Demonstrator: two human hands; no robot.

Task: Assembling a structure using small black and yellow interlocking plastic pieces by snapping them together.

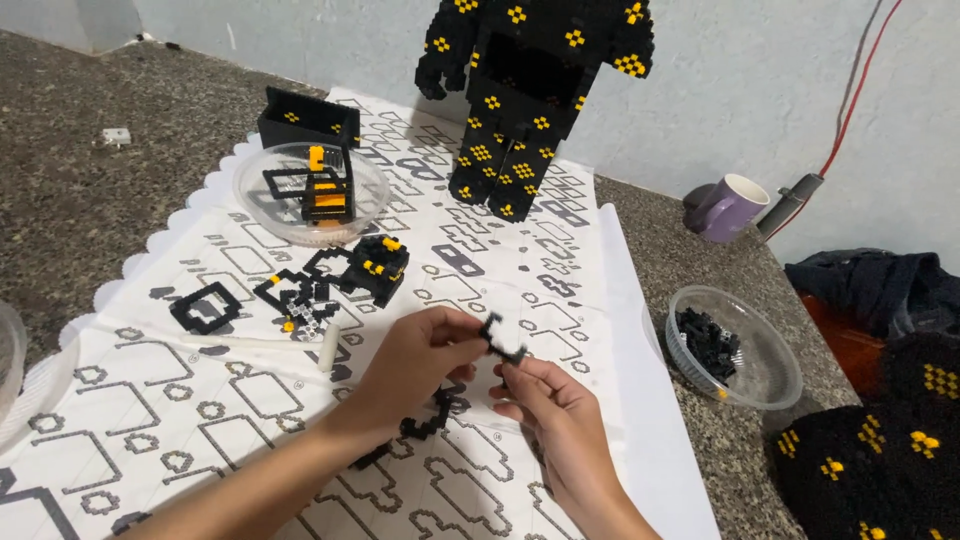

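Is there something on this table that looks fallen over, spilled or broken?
The purple mug near the wall lies on its side, mouth toward the worker; nothing is seen spilled. The black block figure stands upright, its head out of frame.

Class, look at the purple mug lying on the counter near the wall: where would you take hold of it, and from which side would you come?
Grip the purple mug around its body, coming down from above. It lies tipped on its side with the white mouth facing right, so the rounded wall is on top and open to a hand. The grey tool lies close at its right, so that side looks crowded. I cannot make out its handle clearly.
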